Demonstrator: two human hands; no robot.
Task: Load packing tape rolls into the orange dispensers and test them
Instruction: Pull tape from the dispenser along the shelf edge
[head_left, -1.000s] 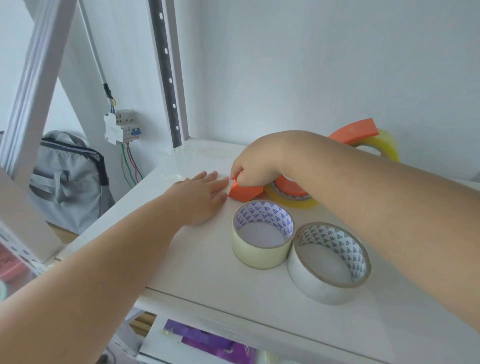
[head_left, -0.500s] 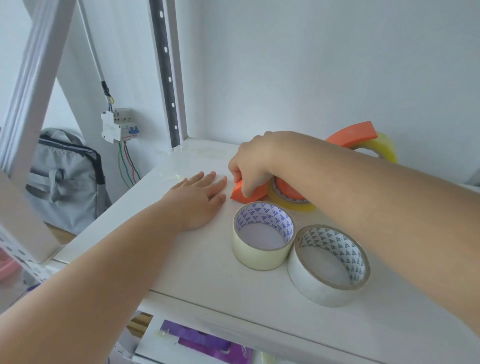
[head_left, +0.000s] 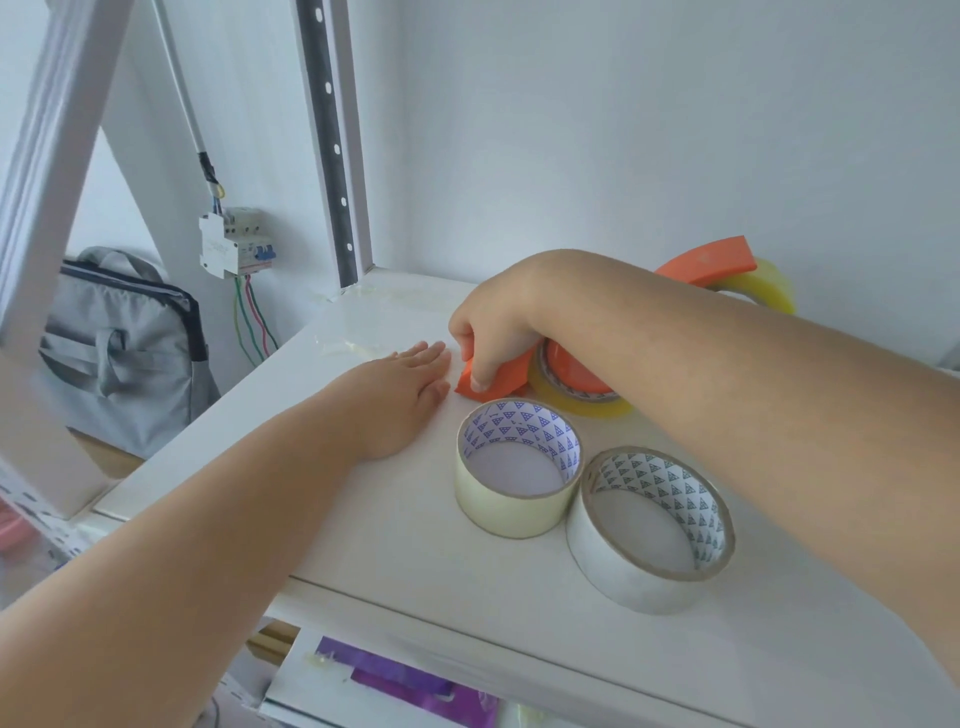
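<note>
My right hand (head_left: 498, 332) grips an orange dispenser (head_left: 506, 382) that holds a yellowish tape roll (head_left: 582, 402) and lies flat on the white shelf (head_left: 363, 509). My left hand (head_left: 400, 387) rests palm down on the shelf just left of it, fingers together, holding nothing. A second orange dispenser (head_left: 711, 260) with a yellow roll (head_left: 769, 283) stands behind my right forearm by the wall. Two loose rolls sit in front: a cream one (head_left: 519, 512) and a clear one (head_left: 639, 582), touching each other.
A perforated shelf upright (head_left: 332, 140) rises at the shelf's back left corner. Left of the shelf hang a breaker box (head_left: 234, 244) with coloured wires and a grey bag (head_left: 114, 343). Purple packaging (head_left: 405, 680) lies on the level below. The wall is close behind.
My right hand has drawn the dispenser slightly toward me and to the right along the shelf. My left hand stays flat in the same spot.
</note>
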